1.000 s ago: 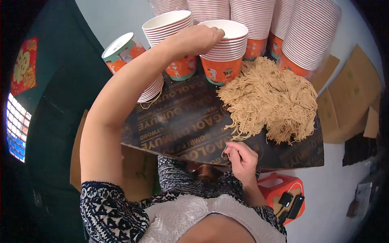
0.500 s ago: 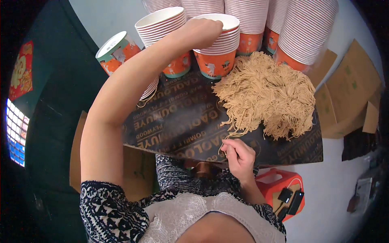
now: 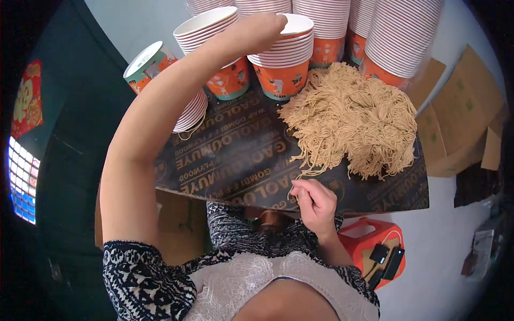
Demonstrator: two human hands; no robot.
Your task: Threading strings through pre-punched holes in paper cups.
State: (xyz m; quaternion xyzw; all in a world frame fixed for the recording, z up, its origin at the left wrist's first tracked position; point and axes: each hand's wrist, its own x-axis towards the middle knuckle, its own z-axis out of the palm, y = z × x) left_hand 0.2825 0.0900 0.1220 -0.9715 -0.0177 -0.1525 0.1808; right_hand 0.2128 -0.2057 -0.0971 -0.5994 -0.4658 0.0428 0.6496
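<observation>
My left hand (image 3: 263,31) reaches across to a stack of orange paper tubs (image 3: 279,80) with white rims. Its fingers are curled at the left side of the top tub's rim, and what they grip is hidden. A thin orange band shows under that rim. Close to the table's front edge, my right hand (image 3: 317,202) is closed in a pinch on a tan yarn strand (image 3: 292,191). Beyond it lies a big tangled heap of tan yarn (image 3: 356,120).
More stacked tubs (image 3: 399,43) rise along the back. A tilted tub stack (image 3: 190,115) lies at left, partly behind my left arm, with loose string beside it. The dark printed board (image 3: 230,155) is the work surface. Cardboard boxes (image 3: 460,117) and a red stool (image 3: 369,235) stand at right.
My left hand has shifted slightly up and left at the tub stack. The whole view has also moved a little. My right hand keeps its pinch in nearly the same place.
</observation>
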